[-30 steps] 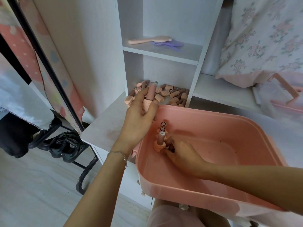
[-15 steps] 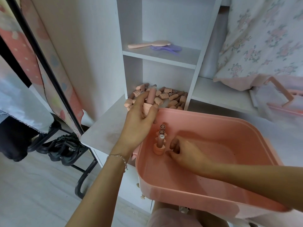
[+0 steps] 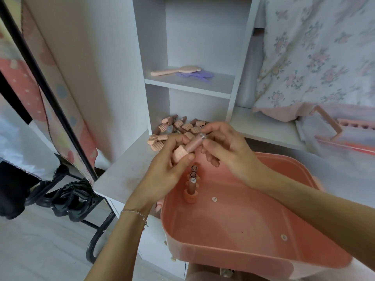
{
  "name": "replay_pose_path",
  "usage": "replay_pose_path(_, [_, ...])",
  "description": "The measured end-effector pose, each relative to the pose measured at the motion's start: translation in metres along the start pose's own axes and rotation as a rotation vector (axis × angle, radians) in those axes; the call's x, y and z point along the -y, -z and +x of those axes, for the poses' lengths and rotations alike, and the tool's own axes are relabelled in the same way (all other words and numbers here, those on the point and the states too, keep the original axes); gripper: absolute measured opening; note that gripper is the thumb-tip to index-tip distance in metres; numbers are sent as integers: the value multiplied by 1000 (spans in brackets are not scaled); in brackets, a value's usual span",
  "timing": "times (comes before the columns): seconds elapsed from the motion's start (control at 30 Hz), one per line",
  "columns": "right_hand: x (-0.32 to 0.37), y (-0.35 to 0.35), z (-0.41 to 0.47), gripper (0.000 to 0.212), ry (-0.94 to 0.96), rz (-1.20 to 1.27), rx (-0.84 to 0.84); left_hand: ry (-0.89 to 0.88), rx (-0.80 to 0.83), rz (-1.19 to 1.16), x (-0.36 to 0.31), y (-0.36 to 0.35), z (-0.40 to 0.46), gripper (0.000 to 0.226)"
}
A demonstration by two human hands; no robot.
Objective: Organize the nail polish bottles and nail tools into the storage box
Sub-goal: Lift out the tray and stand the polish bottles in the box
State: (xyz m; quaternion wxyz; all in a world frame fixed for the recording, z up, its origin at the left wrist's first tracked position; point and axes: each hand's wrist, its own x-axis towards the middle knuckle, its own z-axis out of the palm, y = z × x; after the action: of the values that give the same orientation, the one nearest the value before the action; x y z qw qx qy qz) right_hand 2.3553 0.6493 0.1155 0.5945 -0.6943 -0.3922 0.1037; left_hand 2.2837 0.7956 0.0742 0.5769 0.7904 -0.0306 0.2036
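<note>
Nail polish bottle gripped by both hands, left, right, three bottles upright in storage box.

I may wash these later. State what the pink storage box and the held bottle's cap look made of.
Storage box: likely moulded plastic, matte pink, with smooth rounded walls and a soft sheen.
Held bottle: its cap looks like ribbed matte plastic, pale peach; the body is glossier and may be glass or plastic.

Both forearms were bare, with no sleeves showing. The left hand had a thin silver chain bracelet at its wrist; the right hand wore nothing.
</note>
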Motion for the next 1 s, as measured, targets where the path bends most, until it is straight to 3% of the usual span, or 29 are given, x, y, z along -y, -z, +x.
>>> replay_pose_path(0.3, [0, 8, -3, 7, -10, -177, 5, -15, 60, 75, -4, 2, -1, 23])
replay_pose_path(0.43, [2, 22, -13, 4, 20, -269, 6, -15, -44, 143, 1, 3, -2, 27])
replay_pose_path(0.57, [-8, 26, -28, 7, -61, -384, 246, 108, -170, 134, 10, 7, -4, 33])
replay_pose_path(0.67, [-25, 17, -39, 11, -125, -522, 407, 293, -217, -15, 15, 6, -7, 35])
replay_pose_path(0.73, [-34, 12, -42, 11, -120, -622, 477, 327, -233, -138, 15, 6, -10, 28])
replay_pose_path(1.0, [-50, 5, -47, 15, -123, -697, 507, 360, -250, -255, 13, 5, -13, 24])
